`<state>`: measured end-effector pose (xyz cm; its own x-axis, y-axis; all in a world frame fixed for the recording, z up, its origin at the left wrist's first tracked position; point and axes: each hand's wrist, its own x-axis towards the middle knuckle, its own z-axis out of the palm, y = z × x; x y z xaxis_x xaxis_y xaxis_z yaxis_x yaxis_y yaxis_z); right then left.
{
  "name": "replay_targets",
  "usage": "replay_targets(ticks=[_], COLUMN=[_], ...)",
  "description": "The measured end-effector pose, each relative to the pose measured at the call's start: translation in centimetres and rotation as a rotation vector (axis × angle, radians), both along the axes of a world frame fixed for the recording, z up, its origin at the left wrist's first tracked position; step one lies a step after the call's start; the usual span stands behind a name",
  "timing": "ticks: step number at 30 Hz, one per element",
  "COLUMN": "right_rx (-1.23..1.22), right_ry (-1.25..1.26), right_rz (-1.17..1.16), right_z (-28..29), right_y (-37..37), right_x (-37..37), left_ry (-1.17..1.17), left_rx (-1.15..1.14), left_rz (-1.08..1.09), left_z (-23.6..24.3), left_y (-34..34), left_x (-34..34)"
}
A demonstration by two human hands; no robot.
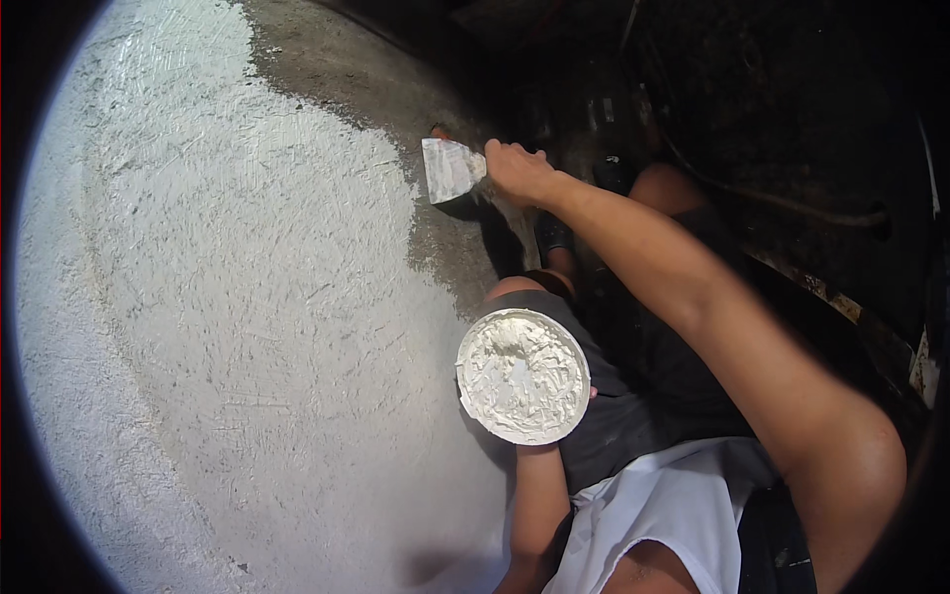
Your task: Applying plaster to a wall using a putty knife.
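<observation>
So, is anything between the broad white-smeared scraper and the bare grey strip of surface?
Nothing visible: the scraper, in the right hand, appears over the grey strip, contact unclear. The round white tub is lower, out of the way.

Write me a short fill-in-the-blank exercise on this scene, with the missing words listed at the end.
1. The hand gripping the scraper is the person's ______ hand.
2. Seen from above, the rim of the tub is ______ in shape.
3. The thick paste inside the tub is ______ in colour.
4. In the picture, the broad white coating lies to the ______ of the bare grey strip.

Missing words: right; round; white; left.
</observation>
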<state>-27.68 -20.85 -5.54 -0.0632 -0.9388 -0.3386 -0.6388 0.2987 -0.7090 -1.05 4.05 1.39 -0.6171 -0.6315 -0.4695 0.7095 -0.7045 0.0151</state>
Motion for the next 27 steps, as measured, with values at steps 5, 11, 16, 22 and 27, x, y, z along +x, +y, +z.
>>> replay_targets(ticks=[5, 11, 16, 22, 27], right_rx=[-0.152, -0.192, 0.043, -0.089, -0.406], right_ry=[-0.259, -0.185, 0.025, -0.316, -0.243], right_rz=[-0.160, -0.024, -0.029, -0.088, -0.001], right_z=[5.7, 5.0, 0.6, 5.7, 5.4], right_y=[-1.7, -1.6, -0.3, -0.7, -1.0], right_x=[1.9, 2.1, 0.0, -0.3, 2.0], left_ry=[-0.090, 0.367, -0.286, -0.213, 0.320], left_rx=[-0.069, 0.217, -0.241, -0.173, 0.416], left_rz=[0.012, 0.209, -0.129, -0.087, 0.284], left_z=[1.2, 2.3, 0.4, 1.3, 3.1], left_y=[-0.7, -0.9, 0.1, -0.4, -0.9], left_x=[-0.9, -1.8, 0.8, -0.2, -2.1])
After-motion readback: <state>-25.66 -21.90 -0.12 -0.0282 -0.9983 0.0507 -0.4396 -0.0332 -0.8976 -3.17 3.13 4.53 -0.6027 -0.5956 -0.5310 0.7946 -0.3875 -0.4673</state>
